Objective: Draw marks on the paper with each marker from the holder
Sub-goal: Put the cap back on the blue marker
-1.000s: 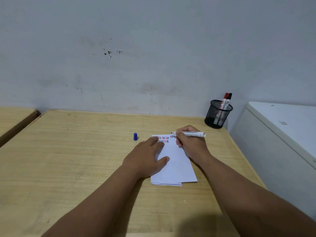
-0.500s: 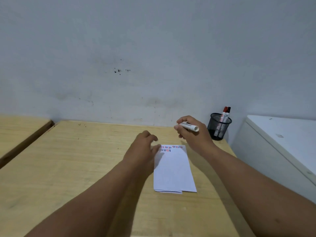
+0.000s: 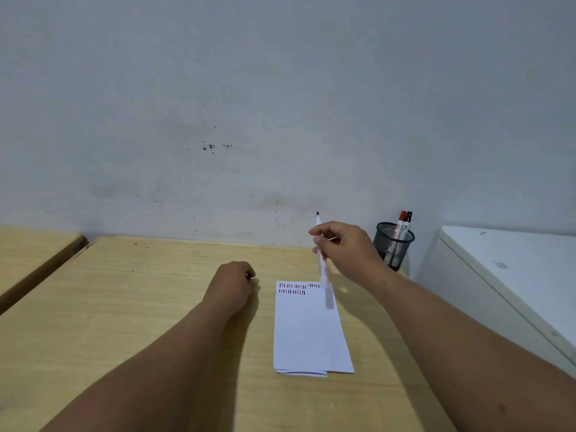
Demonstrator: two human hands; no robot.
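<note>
A folded white paper (image 3: pixel 310 332) lies on the wooden table (image 3: pixel 140 307), with two short rows of blue, red and black dashes along its far edge. My right hand (image 3: pixel 346 251) hovers above the paper's far right corner and grips a white marker (image 3: pixel 323 269), uncapped, dark tip pointing up, its lower end blurred. My left hand (image 3: pixel 232 285) rests on the table left of the paper, fingers curled shut; a small dark bit of the blue cap shows at the fingertips. A black mesh holder (image 3: pixel 393 246) at the far right holds a red-capped and a black-capped marker.
A plain grey wall stands right behind the table. A white cabinet (image 3: pixel 511 275) sits against the table's right side, beside the holder. Another wooden surface (image 3: pixel 28 257) lies to the left across a gap.
My right hand lifted the marker off the paper and turned it tip up. My left hand left the paper, moved left over the blue cap and curled shut there.
</note>
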